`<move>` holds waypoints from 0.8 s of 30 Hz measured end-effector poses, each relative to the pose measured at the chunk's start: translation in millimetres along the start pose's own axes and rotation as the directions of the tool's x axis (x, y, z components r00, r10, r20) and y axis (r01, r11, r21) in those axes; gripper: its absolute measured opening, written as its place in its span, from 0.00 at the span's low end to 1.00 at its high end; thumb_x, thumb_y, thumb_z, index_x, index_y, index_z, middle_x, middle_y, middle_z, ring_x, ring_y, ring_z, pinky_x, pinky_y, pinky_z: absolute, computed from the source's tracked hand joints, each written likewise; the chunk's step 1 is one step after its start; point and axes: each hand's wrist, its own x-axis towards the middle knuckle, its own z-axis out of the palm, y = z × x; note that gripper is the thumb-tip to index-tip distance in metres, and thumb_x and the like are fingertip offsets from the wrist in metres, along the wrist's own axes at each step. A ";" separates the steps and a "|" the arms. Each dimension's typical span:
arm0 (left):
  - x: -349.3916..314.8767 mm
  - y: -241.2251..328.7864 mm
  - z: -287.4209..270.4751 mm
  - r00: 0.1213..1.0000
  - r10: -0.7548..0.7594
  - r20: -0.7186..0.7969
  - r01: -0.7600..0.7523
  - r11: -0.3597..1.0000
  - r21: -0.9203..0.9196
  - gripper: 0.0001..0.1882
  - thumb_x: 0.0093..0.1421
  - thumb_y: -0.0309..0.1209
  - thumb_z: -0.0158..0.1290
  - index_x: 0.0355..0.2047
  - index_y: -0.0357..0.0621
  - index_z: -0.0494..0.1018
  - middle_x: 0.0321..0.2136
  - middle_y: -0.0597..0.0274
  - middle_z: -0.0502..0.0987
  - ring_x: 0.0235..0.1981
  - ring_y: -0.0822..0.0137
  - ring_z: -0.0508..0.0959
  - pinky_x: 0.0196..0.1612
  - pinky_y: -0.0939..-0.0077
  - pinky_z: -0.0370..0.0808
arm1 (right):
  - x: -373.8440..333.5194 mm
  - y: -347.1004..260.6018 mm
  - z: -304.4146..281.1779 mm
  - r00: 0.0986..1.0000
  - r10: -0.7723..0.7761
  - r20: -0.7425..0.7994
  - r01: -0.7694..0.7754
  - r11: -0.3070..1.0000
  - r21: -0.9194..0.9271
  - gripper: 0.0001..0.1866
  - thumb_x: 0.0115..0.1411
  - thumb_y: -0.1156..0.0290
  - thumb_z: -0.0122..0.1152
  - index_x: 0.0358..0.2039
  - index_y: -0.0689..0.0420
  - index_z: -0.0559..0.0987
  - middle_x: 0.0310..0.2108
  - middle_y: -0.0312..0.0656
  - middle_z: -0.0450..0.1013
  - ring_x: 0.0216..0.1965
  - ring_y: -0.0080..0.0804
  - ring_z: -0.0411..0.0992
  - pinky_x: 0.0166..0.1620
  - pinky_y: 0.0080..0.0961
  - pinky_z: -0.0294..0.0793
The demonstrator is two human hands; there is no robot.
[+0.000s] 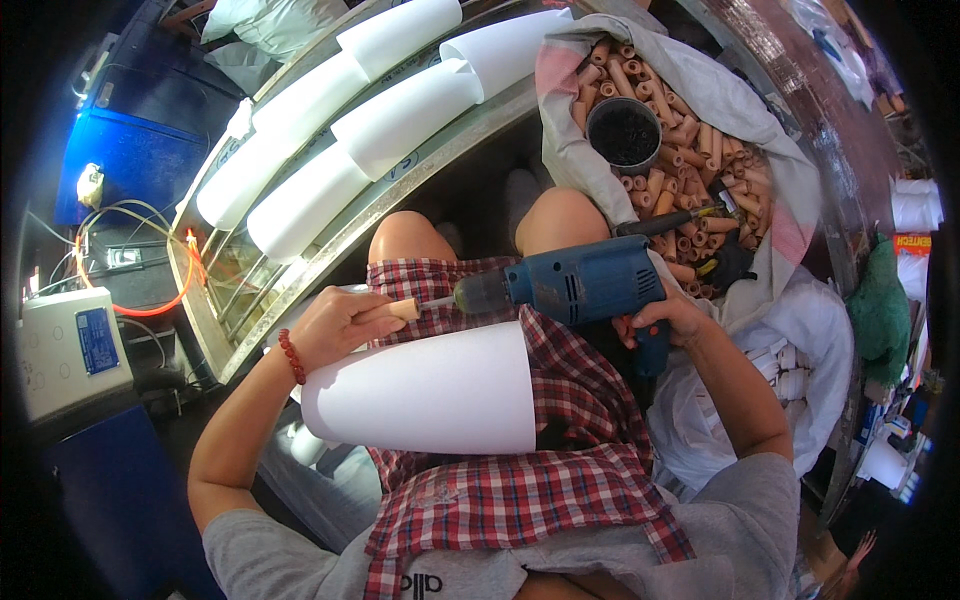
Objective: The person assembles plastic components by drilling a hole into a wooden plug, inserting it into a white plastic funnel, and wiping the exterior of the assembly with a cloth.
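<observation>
A small tan tube (pixel 404 309) is pinched between the fingers and thumb of my left hand (pixel 345 325), which wears a beaded red bracelet. Its right end faces the thin bit of a blue power drill (pixel 590 282); whether the tip is inside the tube I cannot tell. My right hand (pixel 672 312) grips the drill's handle, and the drill lies level with its black chuck to the left. Across my lap, just below the drill, rests a smooth white tapered cylinder (pixel 430 390), on a red checked cloth (pixel 520 490).
A fabric sack (pixel 790 170) full of similar tan tubes stands at the far right, with a dark-filled cup (pixel 622 135) on top. White tapered cylinders (pixel 310 100) line a metal-edged rack ahead. A plastic bag (pixel 715 420) of white pieces sits at right, a pale box (pixel 75 355) at left.
</observation>
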 end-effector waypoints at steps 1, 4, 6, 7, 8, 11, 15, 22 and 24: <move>-0.7 -3.0 2.9 1.000 0.004 -0.016 -0.004 1.000 -0.023 0.15 0.56 0.38 0.58 0.33 0.36 0.76 0.19 0.49 0.72 0.18 0.58 0.72 0.24 0.71 0.69 | 0.9 1.1 -1.3 1.000 -0.004 0.029 0.004 1.000 -0.017 0.28 0.38 0.76 0.63 0.45 0.66 0.70 0.25 0.50 0.74 0.23 0.37 0.74 0.28 0.32 0.77; -0.2 -6.3 8.4 0.999 0.011 -0.047 -0.013 0.998 -0.059 0.15 0.56 0.38 0.58 0.34 0.36 0.76 0.19 0.49 0.73 0.19 0.58 0.73 0.25 0.71 0.70 | 3.5 5.1 -6.8 0.997 -0.012 0.080 0.015 0.999 -0.038 0.27 0.40 0.75 0.63 0.44 0.64 0.71 0.26 0.48 0.75 0.24 0.36 0.75 0.30 0.31 0.77; 1.8 0.7 4.7 0.999 0.016 -0.049 -0.018 0.999 -0.043 0.15 0.55 0.38 0.58 0.34 0.36 0.76 0.20 0.49 0.73 0.19 0.58 0.74 0.26 0.71 0.70 | 1.7 2.4 -4.9 0.998 -0.017 0.063 0.018 1.000 -0.017 0.26 0.40 0.75 0.64 0.44 0.64 0.71 0.27 0.47 0.75 0.24 0.37 0.75 0.31 0.32 0.77; 0.9 0.8 5.0 1.000 -0.014 -0.026 0.014 1.000 -0.018 0.16 0.55 0.38 0.59 0.35 0.37 0.76 0.20 0.49 0.73 0.20 0.58 0.74 0.27 0.70 0.70 | -1.1 0.6 -0.2 0.999 -0.029 0.046 0.030 0.999 -0.015 0.27 0.40 0.75 0.64 0.44 0.64 0.71 0.27 0.48 0.75 0.24 0.38 0.75 0.31 0.32 0.77; -2.3 -0.6 5.3 0.999 -0.044 -0.004 0.044 0.999 0.009 0.16 0.54 0.38 0.59 0.36 0.37 0.76 0.20 0.49 0.74 0.20 0.58 0.74 0.27 0.70 0.71 | -3.7 -0.1 6.5 0.999 -0.042 0.028 0.043 0.999 -0.012 0.27 0.41 0.75 0.64 0.45 0.64 0.71 0.28 0.48 0.75 0.25 0.39 0.76 0.31 0.32 0.77; -12.2 -3.4 8.7 0.998 -0.028 -0.049 0.030 0.999 0.031 0.16 0.52 0.37 0.61 0.36 0.38 0.76 0.21 0.49 0.74 0.21 0.57 0.75 0.28 0.68 0.71 | -8.4 -15.0 18.9 0.996 -0.056 0.074 0.060 0.997 -0.055 0.29 0.42 0.75 0.64 0.47 0.65 0.69 0.31 0.49 0.76 0.28 0.41 0.77 0.32 0.32 0.78; -13.7 10.4 5.1 0.998 -0.019 -0.059 0.024 0.997 0.076 0.16 0.49 0.36 0.63 0.30 0.38 0.72 0.20 0.49 0.73 0.21 0.54 0.75 0.27 0.66 0.70 | -22.4 -36.1 21.5 0.986 -0.098 0.133 0.119 0.980 -0.160 0.31 0.45 0.72 0.66 0.50 0.65 0.66 0.35 0.51 0.76 0.32 0.41 0.78 0.31 0.28 0.77; -31.2 -9.9 14.9 0.952 0.044 -0.302 0.019 0.979 0.204 0.13 0.49 0.34 0.60 0.19 0.39 0.70 0.17 0.48 0.70 0.20 0.49 0.73 0.23 0.64 0.68 | -80.4 -35.6 -0.6 0.947 -0.318 0.037 0.320 0.946 -0.047 0.29 0.47 0.71 0.62 0.49 0.68 0.67 0.36 0.54 0.75 0.33 0.44 0.78 0.31 0.28 0.77; -42.9 0.8 15.6 0.954 -0.042 -0.296 0.091 0.984 0.156 0.13 0.46 0.35 0.62 0.22 0.40 0.72 0.18 0.49 0.72 0.22 0.47 0.74 0.24 0.63 0.68 | -89.6 -29.8 -7.8 0.877 -0.466 -0.118 0.469 0.883 0.002 0.27 0.49 0.69 0.62 0.48 0.66 0.68 0.35 0.52 0.75 0.32 0.41 0.77 0.31 0.28 0.77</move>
